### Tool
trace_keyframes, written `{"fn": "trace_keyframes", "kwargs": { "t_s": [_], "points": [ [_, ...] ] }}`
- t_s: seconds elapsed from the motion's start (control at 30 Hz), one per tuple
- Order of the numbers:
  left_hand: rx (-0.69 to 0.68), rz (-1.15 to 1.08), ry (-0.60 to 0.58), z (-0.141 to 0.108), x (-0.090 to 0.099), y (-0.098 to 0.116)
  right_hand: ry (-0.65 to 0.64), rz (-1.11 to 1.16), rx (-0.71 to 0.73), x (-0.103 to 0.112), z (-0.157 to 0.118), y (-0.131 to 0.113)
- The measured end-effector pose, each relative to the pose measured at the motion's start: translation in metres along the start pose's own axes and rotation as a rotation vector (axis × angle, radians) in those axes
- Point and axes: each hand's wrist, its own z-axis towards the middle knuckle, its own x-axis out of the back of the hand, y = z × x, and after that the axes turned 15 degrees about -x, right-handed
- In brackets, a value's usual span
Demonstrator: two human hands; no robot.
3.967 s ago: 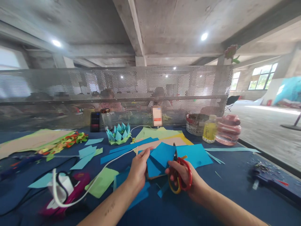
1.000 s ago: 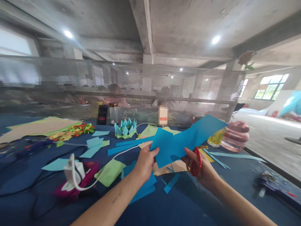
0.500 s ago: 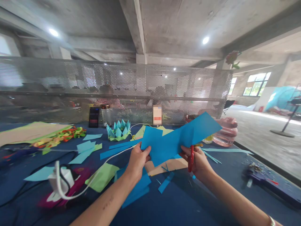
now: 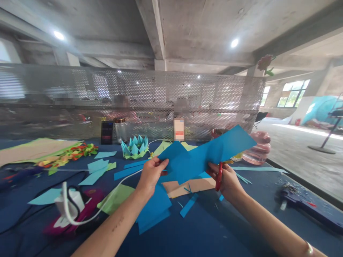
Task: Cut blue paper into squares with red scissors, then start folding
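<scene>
A long sheet of blue paper (image 4: 200,157) is stretched between my two hands above the table. My left hand (image 4: 152,173) pinches its left end between thumb and fingers. With my right hand (image 4: 226,180) I grip the sheet's lower edge, and red-handled scissors (image 4: 219,176) hang from the same hand; their blades are mostly hidden. Below lie more blue sheets (image 4: 154,207), a blue paper strip (image 4: 189,205) and a tan sheet (image 4: 174,188).
On the left are a power strip (image 4: 64,228) with a white plug, cables, and green paper (image 4: 118,198). A folded light-blue paper crown (image 4: 134,147) stands farther back. A glue gun (image 4: 308,205) lies right, near a pink bottle (image 4: 257,148). Perforated metal panels (image 4: 150,92) close the back.
My left hand has moved a little left and up, turning the left end of the blue sheet. My right hand has shifted slightly right, still with the scissors.
</scene>
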Motion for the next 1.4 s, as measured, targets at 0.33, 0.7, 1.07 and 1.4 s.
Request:
{"fn": "trace_keyframes", "kwargs": {
  "t_s": [0.33, 0.7, 1.07, 1.4],
  "points": [
    [0.008, 0.019, -0.112, -0.003, -0.002, -0.011, 0.046, 0.013, 0.004, -0.001, -0.001, -0.002],
    [0.049, 0.001, -0.216, -0.012, -0.008, -0.020, -0.037, 0.016, 0.005, 0.005, 0.008, 0.001],
    [0.079, -0.008, -0.205, -0.014, -0.010, -0.019, -0.024, 0.021, 0.026, 0.004, 0.005, 0.001],
    [0.105, -0.008, -0.199, -0.015, -0.010, -0.017, -0.019, 0.035, 0.010, -0.001, -0.002, 0.001]
  ]
}}
